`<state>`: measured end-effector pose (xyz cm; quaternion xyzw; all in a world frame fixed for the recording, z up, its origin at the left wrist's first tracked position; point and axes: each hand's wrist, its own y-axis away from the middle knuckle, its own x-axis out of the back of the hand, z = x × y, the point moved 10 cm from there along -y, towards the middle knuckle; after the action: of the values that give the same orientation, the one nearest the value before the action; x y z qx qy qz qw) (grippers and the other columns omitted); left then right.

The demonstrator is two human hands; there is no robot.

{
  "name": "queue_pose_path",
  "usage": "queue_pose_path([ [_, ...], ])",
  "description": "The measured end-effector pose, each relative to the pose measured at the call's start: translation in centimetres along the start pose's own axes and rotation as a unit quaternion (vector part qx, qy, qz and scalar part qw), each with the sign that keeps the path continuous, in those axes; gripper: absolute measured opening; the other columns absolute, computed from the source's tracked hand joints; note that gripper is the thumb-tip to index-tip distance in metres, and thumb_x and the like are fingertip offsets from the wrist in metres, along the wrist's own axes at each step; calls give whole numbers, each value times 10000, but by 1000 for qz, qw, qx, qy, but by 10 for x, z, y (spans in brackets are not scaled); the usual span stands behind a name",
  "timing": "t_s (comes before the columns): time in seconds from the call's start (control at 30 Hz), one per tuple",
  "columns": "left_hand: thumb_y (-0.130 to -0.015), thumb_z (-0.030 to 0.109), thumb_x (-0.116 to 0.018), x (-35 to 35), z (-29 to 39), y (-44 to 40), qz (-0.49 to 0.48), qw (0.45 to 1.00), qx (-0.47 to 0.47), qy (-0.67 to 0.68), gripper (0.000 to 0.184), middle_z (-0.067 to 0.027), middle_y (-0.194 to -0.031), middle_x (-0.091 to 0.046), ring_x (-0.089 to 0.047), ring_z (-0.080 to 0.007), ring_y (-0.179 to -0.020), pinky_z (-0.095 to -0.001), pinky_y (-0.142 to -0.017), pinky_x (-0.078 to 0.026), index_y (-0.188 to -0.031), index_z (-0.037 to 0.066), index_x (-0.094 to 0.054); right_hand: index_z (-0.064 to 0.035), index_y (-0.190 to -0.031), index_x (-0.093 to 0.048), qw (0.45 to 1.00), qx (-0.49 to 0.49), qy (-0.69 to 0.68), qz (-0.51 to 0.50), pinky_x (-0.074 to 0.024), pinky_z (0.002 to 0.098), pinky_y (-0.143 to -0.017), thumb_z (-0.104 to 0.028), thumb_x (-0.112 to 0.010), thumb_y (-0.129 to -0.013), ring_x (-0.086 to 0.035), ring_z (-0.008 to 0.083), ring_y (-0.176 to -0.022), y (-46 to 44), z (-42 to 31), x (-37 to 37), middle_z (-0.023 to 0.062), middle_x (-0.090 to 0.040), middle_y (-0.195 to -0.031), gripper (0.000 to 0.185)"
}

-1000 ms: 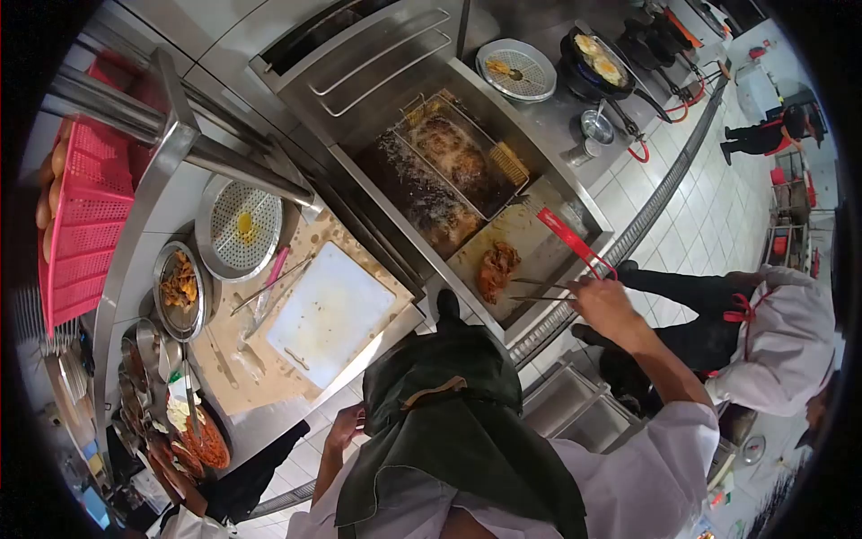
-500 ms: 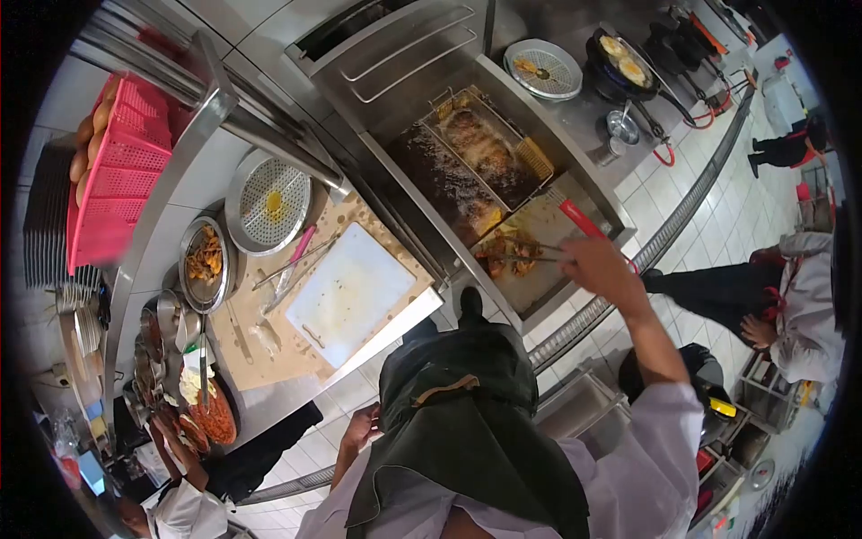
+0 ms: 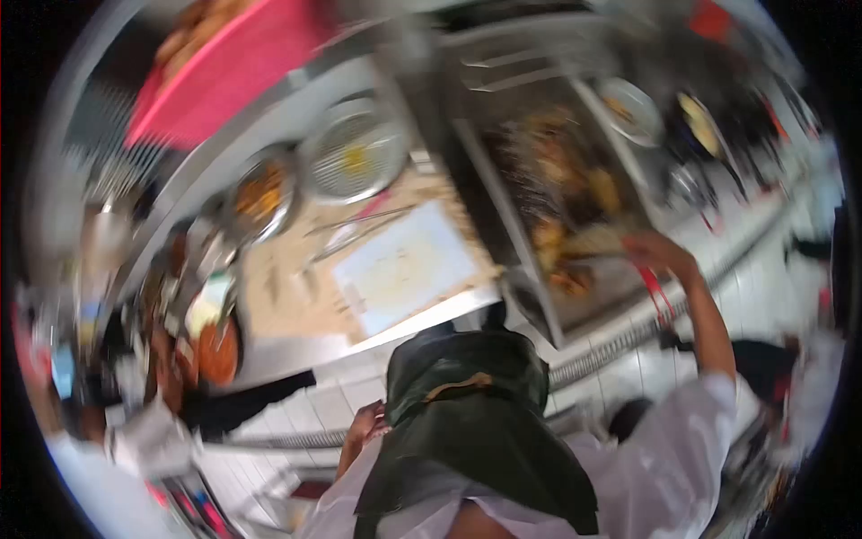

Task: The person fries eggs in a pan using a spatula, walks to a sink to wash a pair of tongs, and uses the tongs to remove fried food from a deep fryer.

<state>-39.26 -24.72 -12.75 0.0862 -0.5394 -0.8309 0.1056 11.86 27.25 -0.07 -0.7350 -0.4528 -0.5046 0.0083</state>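
Observation:
The view is blurred by motion. My right hand (image 3: 663,253) is closed on thin metal tongs (image 3: 600,255) over the fryer's right side, its wrist to the right. The tongs point left toward browned fried pieces (image 3: 571,280) at the fryer's near end. A red handle (image 3: 655,292) shows just below this hand. My left hand (image 3: 366,426) is beside the dark apron (image 3: 467,431), fingers curled; what it holds, if anything, is hidden. More food (image 3: 557,157) sits in the bubbling oil of the fryer (image 3: 507,225).
Left of the fryer is a counter with a white cutting board (image 3: 404,268), a perforated pan (image 3: 352,154) and a bowl of food (image 3: 260,196). A pink basket (image 3: 224,76) is above. A pan with eggs (image 3: 699,124) stands at right. People are at both edges.
The view has turned and shifted, so the counter and fryer sit further right. My right hand has moved with the tongs from over the fried pieces toward the fryer's right edge. My left hand stays low.

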Motion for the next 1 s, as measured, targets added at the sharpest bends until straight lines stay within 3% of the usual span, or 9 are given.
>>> queue_pose_path([
  [0.1,-936,332,-453,24,-49,-10,34,991,98,81,273,-8,-959,-629,-608,-142,-838,-332,-731,-501,-1012,121,-608,-15,-854,-651,958,-183,-211,65,-372,267,-507,-136,-595,-853,-455,64,-587,47,17,11,-29,-551,-629,133],
  [0.27,-908,349,-486,61,-27,-29,0,998,62,16,302,-27,-955,-639,-620,-158,-858,-358,-740,-526,-1019,106,-627,3,-923,-650,934,-173,-265,166,-369,227,-523,-74,-619,-830,-466,55,-622,11,-106,71,-47,-523,-672,125],
  [0.5,-857,251,-500,137,86,10,23,960,7,-279,263,-106,-785,-647,-646,-233,-626,-329,-532,-554,-1010,68,-612,-58,-949,-643,880,104,-442,141,-296,190,-444,-262,-593,-907,-397,7,-538,-279,-399,41,-83,-462,-650,215],
  [0.6,-865,181,-442,143,119,17,-11,883,-173,-435,222,-134,-734,-623,-650,-281,-623,-374,-523,-532,-999,87,-592,-35,-1095,-628,872,26,-487,36,-448,222,-608,-190,-623,-874,-503,73,-672,-370,-494,-12,-30,-544,-770,270],
  [0.63,-863,177,-453,140,130,28,-23,884,-150,-442,209,-136,-745,-618,-657,-284,-680,-387,-534,-524,-1001,92,-585,-38,-1108,-628,885,202,-402,120,-478,263,-628,-190,-615,-862,-555,108,-696,-411,-492,-30,4,-585,-746,289],
  [0.67,-885,228,-475,136,133,28,-39,865,-245,-436,221,-133,-750,-628,-660,-239,-730,-366,-534,-517,-997,92,-609,-26,-1111,-617,880,191,-294,319,-492,302,-659,-183,-615,-865,-599,134,-764,-403,-490,-32,57,-642,-792,293],
  [0.7,-898,309,-511,142,135,41,-3,967,8,-254,295,-127,-777,-646,-648,-189,-756,-327,-556,-513,-987,57,-638,-11,-1136,-600,878,105,-350,309,-494,306,-673,-153,-629,-860,-618,147,-777,-377,-479,-34,95,-673,-877,312],
  [0.8,-896,377,-541,111,159,47,-40,948,-43,-311,423,-153,-842,-684,-668,-209,-767,-335,-649,-514,-950,-26,-658,-16,-1179,-581,874,5,-247,418,-499,307,-680,-129,-646,-855,-616,152,-726,-213,-398,-16,99,-678,-910,349],
  [1.0,-904,379,-539,69,186,14,-142,856,-113,-485,413,-160,-785,-686,-677,-255,-773,-357,-688,-503,-926,-11,-674,45,-1067,-612,865,-358,-122,330,-496,296,-635,-146,-638,-861,-644,169,-711,131,-186,-67,163,-664,-788,282],
])
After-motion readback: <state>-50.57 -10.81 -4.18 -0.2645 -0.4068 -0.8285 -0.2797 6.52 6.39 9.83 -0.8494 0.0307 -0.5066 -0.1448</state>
